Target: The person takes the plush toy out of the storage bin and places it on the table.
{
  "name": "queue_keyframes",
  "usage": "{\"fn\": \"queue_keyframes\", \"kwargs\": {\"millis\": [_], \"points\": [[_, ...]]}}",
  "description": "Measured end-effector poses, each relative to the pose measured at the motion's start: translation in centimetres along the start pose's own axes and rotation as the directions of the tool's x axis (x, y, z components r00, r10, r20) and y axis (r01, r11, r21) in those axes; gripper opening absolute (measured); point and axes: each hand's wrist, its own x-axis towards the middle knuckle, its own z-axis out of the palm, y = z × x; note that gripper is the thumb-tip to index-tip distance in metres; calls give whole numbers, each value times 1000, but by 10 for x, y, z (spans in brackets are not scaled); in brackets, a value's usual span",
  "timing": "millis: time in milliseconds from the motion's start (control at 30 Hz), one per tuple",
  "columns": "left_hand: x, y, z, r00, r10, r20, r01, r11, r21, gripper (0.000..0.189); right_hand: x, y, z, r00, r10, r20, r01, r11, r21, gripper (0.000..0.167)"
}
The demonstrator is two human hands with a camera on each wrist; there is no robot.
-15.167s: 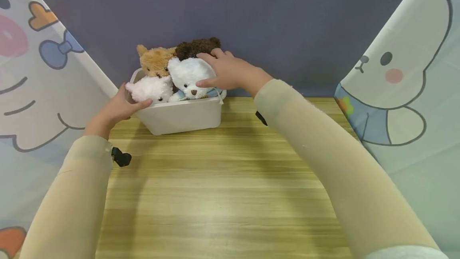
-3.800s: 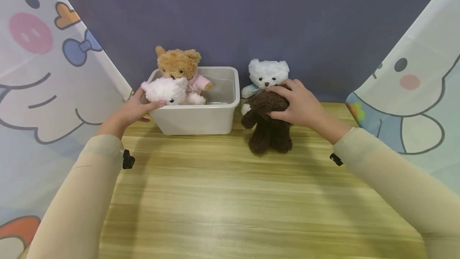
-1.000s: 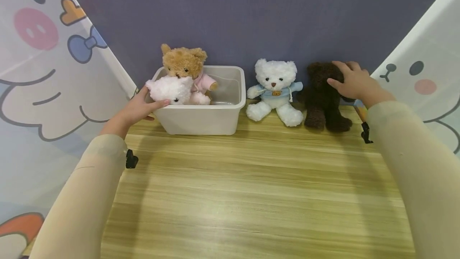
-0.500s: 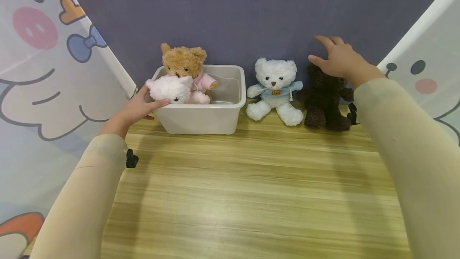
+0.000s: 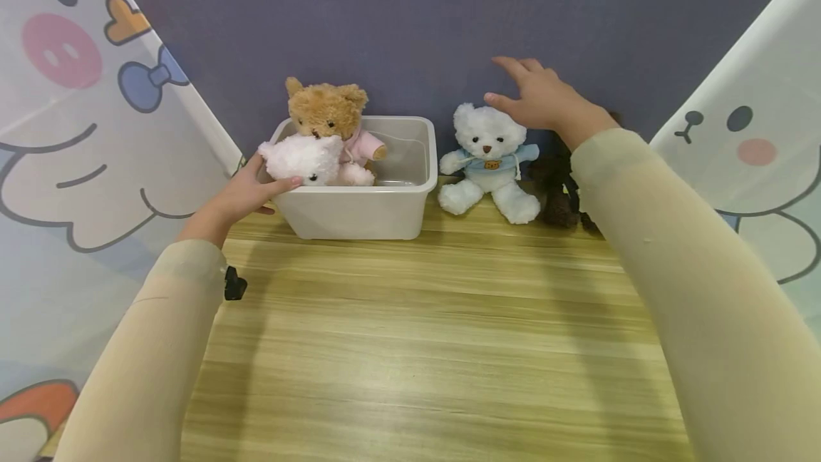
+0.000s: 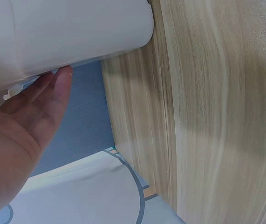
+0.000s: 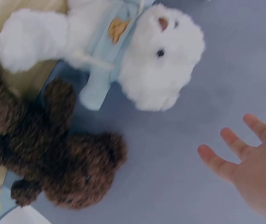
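Observation:
My left hand (image 5: 234,199) grips the left end of a white plastic storage bin (image 5: 355,214), thumb over the rim. In the left wrist view its fingers (image 6: 42,100) lie along the outer wall. Inside the bin are a tan teddy bear (image 5: 326,111) in a pink top and a pinkish-white plush toy (image 5: 301,157). To the right sits a white teddy bear (image 5: 489,132) in a blue top. Above and right of its head, my right hand (image 5: 545,100) hovers with spread fingers, holding nothing. A dark brown teddy bear (image 7: 84,172) sits beside the white one; the right forearm mostly covers it in the head view.
A wood-grain tabletop (image 5: 410,348) stretches in front of the bin and bears. Behind them stands a grey-blue partition (image 5: 398,20). Cartoon-printed cloths hang at the left (image 5: 58,134) and right (image 5: 763,184).
The white and dark brown bears have come out of the bin to its right. My right hand has let go of the brown bear and moved left above the white one. My left hand stays.

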Motion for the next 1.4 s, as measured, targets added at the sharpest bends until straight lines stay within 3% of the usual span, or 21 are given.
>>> {"fn": "queue_keyframes", "kwargs": {"millis": [467,867,1400], "points": [[4,-7,2,999,48,-21,-48,999,-2,119,16,-50,22,996,-82,42,83,997,-11,81],[7,-12,1,999,45,-17,-45,999,-19,118,24,-91,46,987,-137,84,138,990,-1,83],[8,-10,1,998,60,-24,-60,998,-15,116,28,-142,75,946,-244,212,235,970,68,87]]}}
